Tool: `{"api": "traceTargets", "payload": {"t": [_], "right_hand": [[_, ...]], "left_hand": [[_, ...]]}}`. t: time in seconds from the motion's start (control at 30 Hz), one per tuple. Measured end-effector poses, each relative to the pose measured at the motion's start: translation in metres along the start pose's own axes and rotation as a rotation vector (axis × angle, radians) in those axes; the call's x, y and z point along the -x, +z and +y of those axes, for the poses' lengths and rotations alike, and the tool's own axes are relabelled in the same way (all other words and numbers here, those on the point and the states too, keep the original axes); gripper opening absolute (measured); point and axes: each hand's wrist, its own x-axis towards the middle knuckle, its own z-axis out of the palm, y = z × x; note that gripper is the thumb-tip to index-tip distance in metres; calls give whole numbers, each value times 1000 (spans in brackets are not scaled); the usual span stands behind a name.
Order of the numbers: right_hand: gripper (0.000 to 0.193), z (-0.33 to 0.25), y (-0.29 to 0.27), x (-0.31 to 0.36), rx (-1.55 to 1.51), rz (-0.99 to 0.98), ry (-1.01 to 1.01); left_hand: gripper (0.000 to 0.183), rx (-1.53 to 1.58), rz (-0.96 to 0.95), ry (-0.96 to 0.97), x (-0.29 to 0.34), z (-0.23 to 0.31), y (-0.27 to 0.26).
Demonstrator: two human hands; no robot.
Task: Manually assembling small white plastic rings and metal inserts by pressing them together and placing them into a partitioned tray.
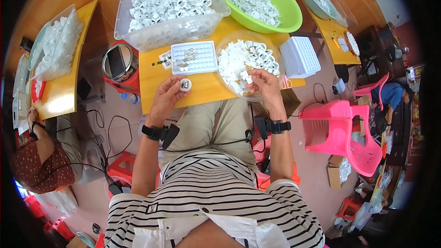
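Near the table's front edge, my left hand (169, 93) is closed on a small round white plastic case (185, 85) with a dark middle, pinched between thumb and fingers. My right hand (266, 85) is closed too, pinching a small white plastic piece (248, 79) over the near side of a shallow round clear tray (237, 36). Heaped in that tray are loose white pieces (229, 62) and white ring-shaped parts (262, 55). Left of it lies a white compartment tray (206, 56) holding several silver button cells (189, 55) in its left part.
Behind stand a clear bin (174, 30) and a green basin (289, 16), both filled with white parts. Stacked white trays (301, 59) and pink scissors (286, 82) are at the right. A pink chair (326, 124) stands beyond. A co-worker (43, 160) sits at the left table.
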Motion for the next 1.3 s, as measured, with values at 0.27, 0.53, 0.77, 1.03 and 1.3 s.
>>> {"api": "traceTargets", "payload": {"t": [0.27, 0.53, 0.77, 1.03, 1.3], "right_hand": [[19, -15, 4, 11, -137, -38, -80], [15, -27, 10, 24, -183, -38, -207], [12, -6, 2, 20, -248, -10, -193], [11, 1, 3, 20, -136, 95, -191], [16, 6, -2, 23, -297, 137, -165]], "left_hand": [[26, -161, -37, -132, -5, 37, 68], [25, -571, -166, -241, -56, 13, 126], [18, -590, -249, -59, -64, -10, 136], [15, -502, -105, -175, -67, -4, 144], [20, -967, -129, 146, -77, -23, 134]]}}
